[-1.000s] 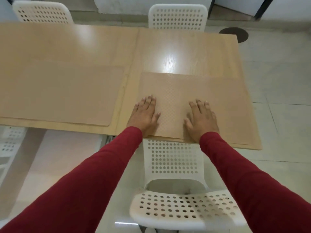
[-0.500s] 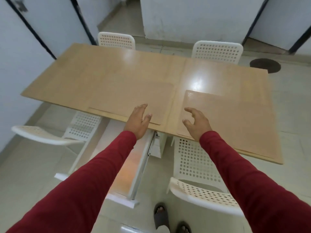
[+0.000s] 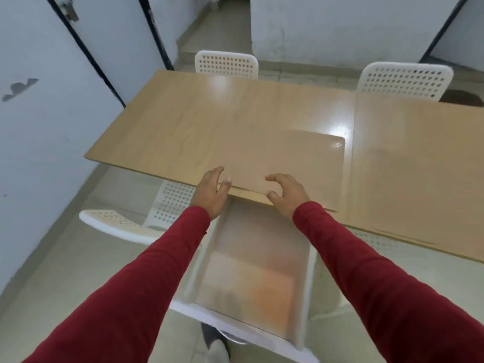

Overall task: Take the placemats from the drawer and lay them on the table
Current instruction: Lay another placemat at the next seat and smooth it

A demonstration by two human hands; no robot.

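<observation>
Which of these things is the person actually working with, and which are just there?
Part of the job: open drawer; two placemats, one near the hands, one on the right; table; left hand; right hand.

Just there: white chairs; door.

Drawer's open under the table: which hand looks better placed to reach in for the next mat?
Probably the right hand: it hangs over the drawer, fingers loosely curled and holding nothing. The left hand is by the drawer's left edge, also free.
</observation>
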